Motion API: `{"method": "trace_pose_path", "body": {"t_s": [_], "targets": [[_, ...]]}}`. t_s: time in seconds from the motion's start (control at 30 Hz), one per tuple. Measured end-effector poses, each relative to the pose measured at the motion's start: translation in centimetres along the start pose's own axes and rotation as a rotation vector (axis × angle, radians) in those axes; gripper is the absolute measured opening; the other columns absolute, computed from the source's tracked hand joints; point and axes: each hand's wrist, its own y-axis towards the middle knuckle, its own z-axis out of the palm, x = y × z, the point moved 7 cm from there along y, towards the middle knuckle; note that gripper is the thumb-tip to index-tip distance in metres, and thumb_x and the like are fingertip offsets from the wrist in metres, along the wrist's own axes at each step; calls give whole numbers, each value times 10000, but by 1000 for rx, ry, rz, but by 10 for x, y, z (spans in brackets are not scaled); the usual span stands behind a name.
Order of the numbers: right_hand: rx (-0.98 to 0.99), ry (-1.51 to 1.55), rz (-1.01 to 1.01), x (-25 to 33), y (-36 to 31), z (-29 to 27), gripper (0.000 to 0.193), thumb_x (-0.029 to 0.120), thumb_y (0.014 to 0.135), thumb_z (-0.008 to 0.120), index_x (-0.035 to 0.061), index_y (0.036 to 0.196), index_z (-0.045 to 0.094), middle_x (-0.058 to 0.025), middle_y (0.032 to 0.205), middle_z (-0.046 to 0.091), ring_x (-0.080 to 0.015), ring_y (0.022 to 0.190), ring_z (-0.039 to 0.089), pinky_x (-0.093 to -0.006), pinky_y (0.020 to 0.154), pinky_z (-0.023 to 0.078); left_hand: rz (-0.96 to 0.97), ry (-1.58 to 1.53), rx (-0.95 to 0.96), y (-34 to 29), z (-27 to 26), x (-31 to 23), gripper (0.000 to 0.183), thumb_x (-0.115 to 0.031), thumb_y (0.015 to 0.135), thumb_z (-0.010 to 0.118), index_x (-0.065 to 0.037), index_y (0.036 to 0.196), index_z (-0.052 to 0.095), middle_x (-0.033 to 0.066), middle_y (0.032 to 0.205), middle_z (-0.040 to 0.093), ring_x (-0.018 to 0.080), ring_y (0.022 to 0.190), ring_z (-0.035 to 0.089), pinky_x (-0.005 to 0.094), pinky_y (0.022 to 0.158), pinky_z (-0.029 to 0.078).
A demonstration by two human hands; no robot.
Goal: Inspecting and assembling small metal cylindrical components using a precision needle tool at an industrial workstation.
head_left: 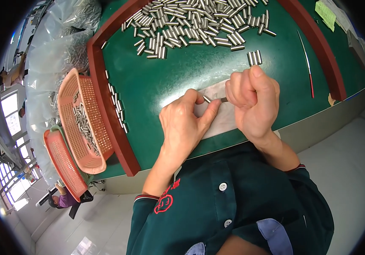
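My left hand [180, 123] pinches a small shiny metal pin [207, 98] between thumb and forefinger. Closed in a fist, my right hand [254, 100] grips a tool whose narrow dark tip [223, 100] points at the pin and meets my left thumb; its handle is hidden in the fist. Both hands are over a pale cloth or sheet [218, 123] at the near edge of the green table [169, 78]. Just beyond my right hand, three metal pins [254, 58] lie side by side.
A large heap of metal pins [191, 25] covers the far table. Dark red rails [114, 114] border it, with a row of pins along the left one. A thin red-handled tool [311, 85] lies right. Pink baskets [74, 123] and clear bags of pins [74, 51] stand left.
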Motion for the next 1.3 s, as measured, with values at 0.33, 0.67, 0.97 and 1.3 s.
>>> {"method": "trace_pose_path", "body": {"t_s": [0.33,0.67,0.97,1.3], "targets": [[-6,105,26,2,4,-2,426,206,911,291,115,495,261,22,437,244,-75,398,161,-251,398,161,-6,-164,150,2,6,2,124,-120,691,679,-38,738,598,76,456,454,213,382,455,310,406,362],[-17,92,122,-2,10,5,431,217,913,296,124,493,261,31,427,238,-70,399,156,-245,389,155,32,-275,116,4,7,4,65,-47,688,667,-19,706,611,95,531,520,211,419,472,294,429,381],[-17,99,159,-5,11,6,437,225,909,302,130,486,249,33,420,231,-71,397,150,-247,385,148,13,-309,115,2,8,6,65,-37,691,664,-11,705,606,102,535,516,210,421,467,294,432,379],[-21,76,146,-5,11,8,437,223,914,302,126,490,253,33,425,238,-70,398,157,-246,390,156,-7,-359,125,2,11,9,63,-22,691,662,-10,694,600,102,541,516,218,427,473,296,428,379]]}}
